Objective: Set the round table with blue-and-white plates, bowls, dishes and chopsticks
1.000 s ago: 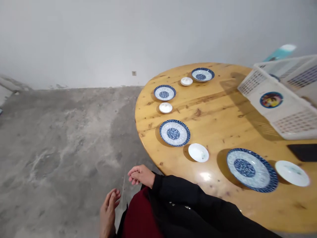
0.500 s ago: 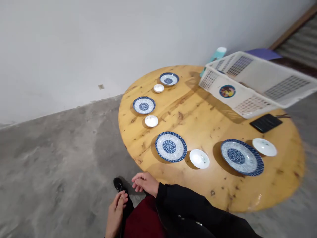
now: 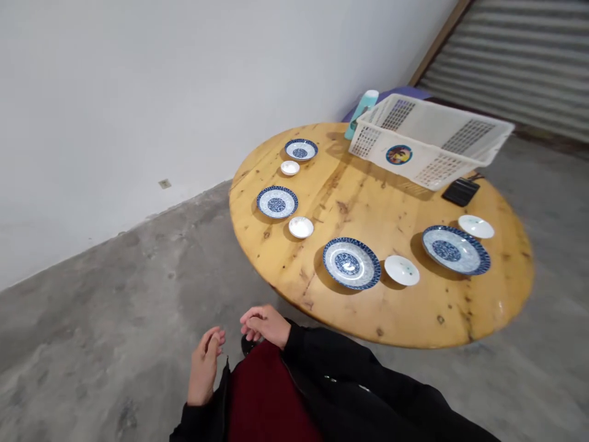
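My left hand [image 3: 205, 366] hovers in front of my body, its fingers loosely bent and nothing in them. Beside it, my right hand [image 3: 265, 325] is also empty, with relaxed, half-curled fingers, just off the edge of the round wooden table [image 3: 368, 316]. Nearest to that hand on the table is a blue-patterned plate [image 3: 351, 264], with a white bowl [image 3: 402, 271] to its right. Farther right stand a larger-looking blue plate [image 3: 455, 250] and another white bowl [image 3: 476, 226]. Toward the far left are blue plates [image 3: 277, 202] and small white bowls [image 3: 300, 228] in pairs.
A white plastic basket [image 3: 418, 161] stands at the table's back, beside a turquoise bottle [image 3: 362, 113]. A flat black object [image 3: 461, 192] lies near the basket. Behind are a white wall [image 3: 138, 92] and a corrugated shutter [image 3: 515, 61]; concrete floor [image 3: 115, 319] surrounds the table.
The view has turned right and shifted back from the table, bringing more of the shutter into sight. Both hands stay empty in front of my body; the tableware keeps its arrangement.
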`<state>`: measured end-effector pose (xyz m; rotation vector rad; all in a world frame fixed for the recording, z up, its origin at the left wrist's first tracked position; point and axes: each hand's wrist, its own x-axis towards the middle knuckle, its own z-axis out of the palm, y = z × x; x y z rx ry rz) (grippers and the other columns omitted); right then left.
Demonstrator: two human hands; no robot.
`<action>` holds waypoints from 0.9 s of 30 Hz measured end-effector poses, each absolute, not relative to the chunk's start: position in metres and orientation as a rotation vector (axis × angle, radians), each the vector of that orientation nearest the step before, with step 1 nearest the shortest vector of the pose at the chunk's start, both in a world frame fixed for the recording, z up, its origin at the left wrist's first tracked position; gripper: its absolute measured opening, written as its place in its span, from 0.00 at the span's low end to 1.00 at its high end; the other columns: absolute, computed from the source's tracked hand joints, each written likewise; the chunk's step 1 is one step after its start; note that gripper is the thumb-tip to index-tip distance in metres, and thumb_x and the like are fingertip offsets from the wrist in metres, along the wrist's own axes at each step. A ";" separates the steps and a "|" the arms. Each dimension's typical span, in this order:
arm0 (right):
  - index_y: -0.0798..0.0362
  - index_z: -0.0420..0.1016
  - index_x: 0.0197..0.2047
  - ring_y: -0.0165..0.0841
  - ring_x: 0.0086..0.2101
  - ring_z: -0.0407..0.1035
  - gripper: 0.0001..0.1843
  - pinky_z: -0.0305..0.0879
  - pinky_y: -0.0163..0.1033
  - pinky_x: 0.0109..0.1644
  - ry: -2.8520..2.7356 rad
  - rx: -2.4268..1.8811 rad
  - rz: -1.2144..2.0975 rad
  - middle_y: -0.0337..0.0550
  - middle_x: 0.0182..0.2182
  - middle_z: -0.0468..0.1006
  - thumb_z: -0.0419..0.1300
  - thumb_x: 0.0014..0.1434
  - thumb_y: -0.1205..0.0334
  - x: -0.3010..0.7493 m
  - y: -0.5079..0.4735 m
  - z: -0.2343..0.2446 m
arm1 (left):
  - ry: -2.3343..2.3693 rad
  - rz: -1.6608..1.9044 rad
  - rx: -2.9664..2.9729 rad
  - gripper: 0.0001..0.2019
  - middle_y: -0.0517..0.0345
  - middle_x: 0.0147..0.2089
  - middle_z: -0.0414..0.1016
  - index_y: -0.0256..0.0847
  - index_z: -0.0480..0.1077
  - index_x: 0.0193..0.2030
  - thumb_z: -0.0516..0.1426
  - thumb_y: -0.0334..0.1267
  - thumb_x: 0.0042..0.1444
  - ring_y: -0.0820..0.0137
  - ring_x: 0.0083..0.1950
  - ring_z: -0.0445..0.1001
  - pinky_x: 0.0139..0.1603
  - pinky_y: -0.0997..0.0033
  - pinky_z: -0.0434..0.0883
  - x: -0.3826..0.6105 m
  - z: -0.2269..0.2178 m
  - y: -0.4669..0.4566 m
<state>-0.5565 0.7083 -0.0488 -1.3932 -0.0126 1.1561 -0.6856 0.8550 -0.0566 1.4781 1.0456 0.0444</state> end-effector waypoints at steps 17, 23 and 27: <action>0.55 0.74 0.32 0.27 0.23 0.71 0.05 0.64 0.32 0.28 0.403 -1.335 0.818 0.39 0.24 0.78 0.60 0.48 0.66 -0.438 0.768 -0.074 | 0.596 -0.367 1.697 0.29 0.42 0.47 0.81 0.37 0.75 0.47 0.58 0.60 0.50 0.57 0.47 0.79 0.47 0.60 0.73 -0.488 -0.070 0.944; 0.56 0.74 0.31 0.27 0.22 0.70 0.06 0.63 0.32 0.27 0.503 -1.221 0.677 0.40 0.25 0.78 0.60 0.47 0.64 -0.373 0.785 -0.080 | 0.600 -0.425 1.797 0.30 0.42 0.46 0.82 0.37 0.76 0.45 0.59 0.62 0.48 0.57 0.46 0.80 0.46 0.61 0.73 -0.405 -0.056 0.974; 0.56 0.74 0.31 0.28 0.22 0.71 0.10 0.63 0.33 0.26 0.542 -1.167 0.583 0.41 0.25 0.79 0.60 0.44 0.60 -0.351 0.786 -0.076 | 0.515 -0.449 1.809 0.28 0.43 0.45 0.82 0.36 0.77 0.45 0.59 0.60 0.50 0.59 0.46 0.80 0.45 0.64 0.72 -0.352 -0.050 0.974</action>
